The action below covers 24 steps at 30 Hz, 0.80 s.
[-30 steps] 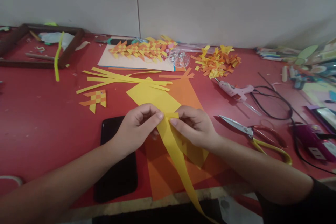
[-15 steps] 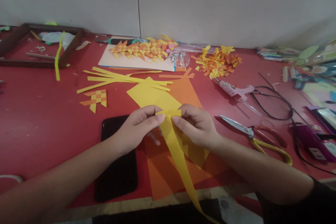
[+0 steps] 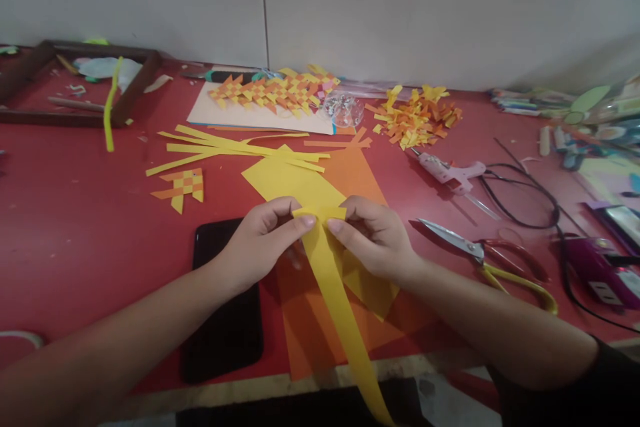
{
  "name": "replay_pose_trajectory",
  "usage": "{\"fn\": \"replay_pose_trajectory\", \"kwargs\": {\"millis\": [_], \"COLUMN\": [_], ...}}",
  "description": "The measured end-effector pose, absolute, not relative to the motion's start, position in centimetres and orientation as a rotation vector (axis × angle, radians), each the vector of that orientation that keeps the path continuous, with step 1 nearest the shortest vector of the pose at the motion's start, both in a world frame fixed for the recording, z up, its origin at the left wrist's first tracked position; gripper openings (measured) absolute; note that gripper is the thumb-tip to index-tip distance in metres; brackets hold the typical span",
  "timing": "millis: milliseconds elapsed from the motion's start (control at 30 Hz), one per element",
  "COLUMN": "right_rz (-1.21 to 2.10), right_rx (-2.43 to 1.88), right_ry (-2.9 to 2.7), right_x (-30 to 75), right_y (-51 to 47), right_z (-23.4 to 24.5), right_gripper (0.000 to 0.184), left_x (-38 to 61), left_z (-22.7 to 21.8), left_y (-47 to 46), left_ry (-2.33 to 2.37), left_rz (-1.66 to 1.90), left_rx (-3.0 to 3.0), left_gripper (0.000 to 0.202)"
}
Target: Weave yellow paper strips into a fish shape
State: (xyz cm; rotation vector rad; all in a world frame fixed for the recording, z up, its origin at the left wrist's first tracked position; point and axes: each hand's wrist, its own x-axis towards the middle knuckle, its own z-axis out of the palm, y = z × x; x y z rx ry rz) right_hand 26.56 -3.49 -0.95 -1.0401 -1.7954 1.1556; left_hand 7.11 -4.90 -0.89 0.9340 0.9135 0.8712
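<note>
Between my two hands is a long yellow paper strip (image 3: 337, 300), its top end folded across and its tail hanging past the table's front edge. My left hand (image 3: 275, 233) pinches the left side of the folded end between thumb and fingers. On the right side, my right hand (image 3: 373, 233) pinches it the same way. Beneath them lie a yellow paper sheet (image 3: 295, 180) and orange paper (image 3: 310, 340). A woven yellow-and-orange paper fish (image 3: 186, 187) rests to the left, below several narrow yellow strips (image 3: 215, 147).
A black phone (image 3: 225, 340) lies under my left forearm. Scissors (image 3: 465, 247) and a pink glue gun (image 3: 453, 173) with its cord are on the right. Woven fish (image 3: 270, 95), paper scraps (image 3: 417, 120) and a brown frame (image 3: 80, 118) stand along the back.
Both hands stay nearly in place, pinching the folded end. The strip's hanging tail has straightened and swung a little to the left.
</note>
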Motion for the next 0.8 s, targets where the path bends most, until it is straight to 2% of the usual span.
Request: {"fn": "replay_pose_trajectory", "kwargs": {"millis": [233,600,800], "right_rz": [1.263,1.229,1.313], "right_rx": [-1.015,-1.054,-1.022], "right_ry": [-1.785,-1.738,-1.623], "right_x": [26.66,26.62,26.4], "right_y": [-3.25,-3.42,-3.24], "right_z": [-1.17,-0.96,-0.66], "right_gripper": [0.034,0.034,0.035], "left_x": [7.11,7.2,7.03], "left_z": [-0.79,-0.73,-0.44], "left_y": [-4.83,-4.77,-4.95], "left_ry": [0.94,0.937,0.897], "left_rz": [0.865,0.925,0.757], "left_rx": [0.944,0.91,1.04], "left_gripper": [0.024,0.026,0.025]}}
